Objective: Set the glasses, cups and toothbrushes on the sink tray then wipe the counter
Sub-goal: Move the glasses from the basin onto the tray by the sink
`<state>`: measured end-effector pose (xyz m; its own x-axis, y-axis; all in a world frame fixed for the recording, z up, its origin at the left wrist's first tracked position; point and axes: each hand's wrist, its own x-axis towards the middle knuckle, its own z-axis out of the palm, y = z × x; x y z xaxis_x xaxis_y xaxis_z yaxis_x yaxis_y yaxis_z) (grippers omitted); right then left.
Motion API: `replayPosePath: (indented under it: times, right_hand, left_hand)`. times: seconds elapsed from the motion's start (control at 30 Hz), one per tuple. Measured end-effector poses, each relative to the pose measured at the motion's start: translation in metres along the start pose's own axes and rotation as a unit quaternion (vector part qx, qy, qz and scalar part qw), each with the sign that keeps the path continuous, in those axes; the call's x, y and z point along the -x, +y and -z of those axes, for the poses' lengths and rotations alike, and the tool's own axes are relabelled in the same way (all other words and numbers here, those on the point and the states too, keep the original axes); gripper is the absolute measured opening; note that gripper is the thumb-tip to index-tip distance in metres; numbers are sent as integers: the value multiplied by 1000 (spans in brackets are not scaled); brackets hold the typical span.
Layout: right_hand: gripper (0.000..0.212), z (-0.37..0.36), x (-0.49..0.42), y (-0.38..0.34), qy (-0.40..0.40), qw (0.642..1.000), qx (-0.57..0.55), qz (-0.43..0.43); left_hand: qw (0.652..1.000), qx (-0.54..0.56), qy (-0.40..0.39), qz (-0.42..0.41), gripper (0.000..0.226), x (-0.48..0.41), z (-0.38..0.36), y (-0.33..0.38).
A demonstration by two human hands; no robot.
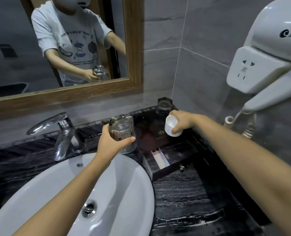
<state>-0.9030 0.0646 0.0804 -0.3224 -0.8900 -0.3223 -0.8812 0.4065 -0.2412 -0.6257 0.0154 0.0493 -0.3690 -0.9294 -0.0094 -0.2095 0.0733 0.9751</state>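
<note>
Head view: our left hand (109, 143) has its fingers wrapped around a clear glass (122, 133), held inverted at the tray's (173, 167) left edge. Our right hand (182, 121) grips a white cup (171, 127), tilted above the tray. Second glass (164, 106) stands inverted at the tray's far corner. Hair dryer (267, 53) logo text: unreadable. Dark marble counter (192, 201) beside the sink (107, 184).

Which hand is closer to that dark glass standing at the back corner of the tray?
Right. The right hand, holding a white cup, is just in front of the dark glass; the left hand is well off to its left.
</note>
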Motion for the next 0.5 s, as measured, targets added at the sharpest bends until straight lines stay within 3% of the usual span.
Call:
replayPosePath:
  times: [0.3, 0.5]
  right_hand:
    - [83, -22, -39, 28, -19, 999, 30, -29]
    - [86, -23, -48, 37, -46, 998, 33, -34]
  left_hand:
    - [1000, -9, -20, 10, 88, -30, -25, -12]
    - [999, -1, -22, 25, 82, -44, -33, -24]
